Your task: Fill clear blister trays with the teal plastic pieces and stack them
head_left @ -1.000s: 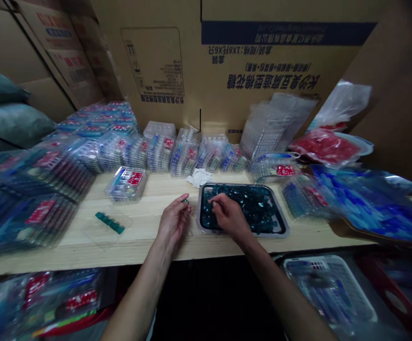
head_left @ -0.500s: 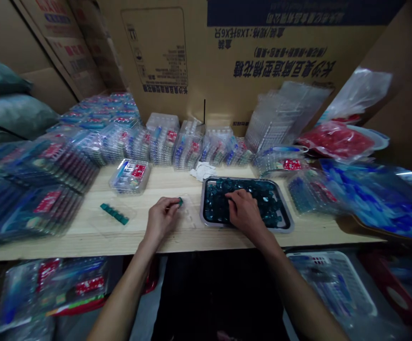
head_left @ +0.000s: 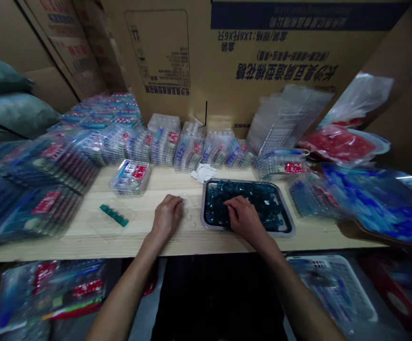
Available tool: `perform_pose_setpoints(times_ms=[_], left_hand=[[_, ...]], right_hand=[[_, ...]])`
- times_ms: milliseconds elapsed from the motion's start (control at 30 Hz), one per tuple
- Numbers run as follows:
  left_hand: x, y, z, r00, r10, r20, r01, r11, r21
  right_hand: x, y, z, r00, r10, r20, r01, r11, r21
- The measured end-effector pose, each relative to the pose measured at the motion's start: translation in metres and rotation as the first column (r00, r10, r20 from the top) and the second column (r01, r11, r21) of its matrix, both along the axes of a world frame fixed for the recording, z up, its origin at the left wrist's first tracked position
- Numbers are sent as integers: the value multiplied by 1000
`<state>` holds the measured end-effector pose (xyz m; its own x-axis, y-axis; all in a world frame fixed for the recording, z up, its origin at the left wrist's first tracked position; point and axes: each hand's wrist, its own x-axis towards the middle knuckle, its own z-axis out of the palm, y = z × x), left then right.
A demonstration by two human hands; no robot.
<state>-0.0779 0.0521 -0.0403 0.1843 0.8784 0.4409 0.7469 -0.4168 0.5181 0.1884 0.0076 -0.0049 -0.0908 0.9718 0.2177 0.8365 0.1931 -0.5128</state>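
My left hand is closed in a pinch at the upper left of a clear plastic blister tray on the table. Its fingertips touch the tray, and whatever they hold is hidden. My right hand reaches into a shallow rectangular tray full of glossy dark-green pieces. Thumb and forefinger are pressed together there; I cannot see what is between them. To the left, another clear blister tray lies flat with a slanting row of green pieces in it.
A filled clear pack sits behind the green row. Stacks of packs crowd the left and back, beside crumpled white tissue. Empty clear trays lean against a large carton. Blue packets lie at right; a white basket stands below.
My left hand has turned and moved slightly right, and the green piece seen at its fingertips is now hidden. My right hand has shifted slightly down within the tray of green pieces.
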Motion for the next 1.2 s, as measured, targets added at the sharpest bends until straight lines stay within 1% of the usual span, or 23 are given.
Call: perform_pose_setpoints(times_ms=[100, 200, 300, 367, 467, 567, 667, 767, 833, 900, 933, 967, 1000, 1033, 1100, 1167, 1200], left_hand=[[-2, 5, -4, 1000, 30, 7, -31, 999, 12], [-2, 8, -9, 1000, 0, -11, 0, 1000, -9], [1, 7, -15, 999, -42, 26, 42, 999, 21], [2, 4, -20, 998, -60, 14, 59, 997, 46], [1, -1, -27, 997, -58, -54, 63, 994, 87], [-3, -2, -30, 993, -77, -92, 88, 989, 119], [-8, -1, -25, 986, -146, -79, 153, 985, 84], [-9, -2, -12, 981, -192, -19, 192, 981, 29], [-5, -7, -2, 984, -161, 74, 160, 987, 18], [3, -13, 9, 971, -86, 223, 90, 996, -11], [11, -16, 14, 949, -38, 314, 58, 997, -54], [20, -19, 19, 911, 5, 413, 49, 991, -121], [30, -20, 24, 855, 46, 517, 71, 976, -204], [42, -21, 28, 782, 89, 617, 122, 949, -292], [68, -20, 36, 596, 187, 781, 282, 861, -422], [89, -16, 40, 424, 289, 859, 409, 785, -466], [98, -15, 42, 359, 325, 875, 442, 766, -466]], right_hand=[[-2, 2, -1, 1000, 23, -17, -23, 1000, -1], [-3, 3, -1, 999, 27, -31, -26, 1000, 9], [-2, 4, -1, 999, 19, -28, -19, 1000, 13], [1, 6, 1, 1000, 3, -4, -3, 1000, 9], [9, 14, 6, 993, -82, 84, 82, 997, 5], [14, 32, 13, 962, -178, 207, 182, 983, 3], [10, 55, 15, 932, -174, 319, 186, 983, -6], [4, 72, 13, 908, -114, 404, 147, 988, -52], [3, 76, 11, 910, -89, 405, 127, 989, -70], [5, 74, 11, 926, -113, 359, 128, 992, -20], [5, 71, 11, 937, -129, 324, 128, 991, 25], [5, 67, 12, 950, -137, 281, 121, 990, 72], [4, 62, 14, 964, -130, 232, 106, 988, 114], [2, 57, 15, 978, -108, 179, 84, 987, 140], [-7, 48, 18, 998, -22, 67, 12, 990, 138], [-16, 40, 20, 997, 68, -38, -64, 993, 97], [-21, 37, 20, 992, 93, -83, -86, 993, 78]])
